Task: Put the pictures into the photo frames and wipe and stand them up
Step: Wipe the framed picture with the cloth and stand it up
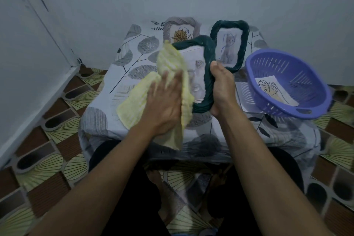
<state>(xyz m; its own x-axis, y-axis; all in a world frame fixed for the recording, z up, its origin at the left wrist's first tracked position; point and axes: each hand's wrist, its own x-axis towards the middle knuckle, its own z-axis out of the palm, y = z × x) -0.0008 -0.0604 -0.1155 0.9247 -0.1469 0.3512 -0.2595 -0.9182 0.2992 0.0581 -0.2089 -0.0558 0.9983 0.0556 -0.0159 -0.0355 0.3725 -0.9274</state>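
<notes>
Right hand (222,90) forms the grip, fingers wrapped tight round the right-hand side bar of a dark green frame (206,67), thumb on the front edge, holding it upright and clear of the desk (107,90); left of the grip, the left hand (164,101) lies flat and spread, pressing a yellow cloth (168,74) against the frame's front, over a picture that seems to show a face; judged from this, wiping is the step in hand. Trouble could come from the push of the cloth; with only one side bar held, a hard sweep could twist the frame in the grip or knock it back into the frames beyond; loose cloth trailing below the left hand could also snag a corner. Just right of the grip sits a purple basket (306,105), slotted plastic, round, with a leaf drawing (272,90) lying inside, apparently not yet framed. Beyond the grip stands a second green frame (243,44), twisted like rope, rounded at the corners, holding a cat picture; further left of it a pale frame (195,25) with an orange plant sketch stands near the wall. Cloth looks soft and ribbed; the desk wears a leaf-printed cover.
</notes>
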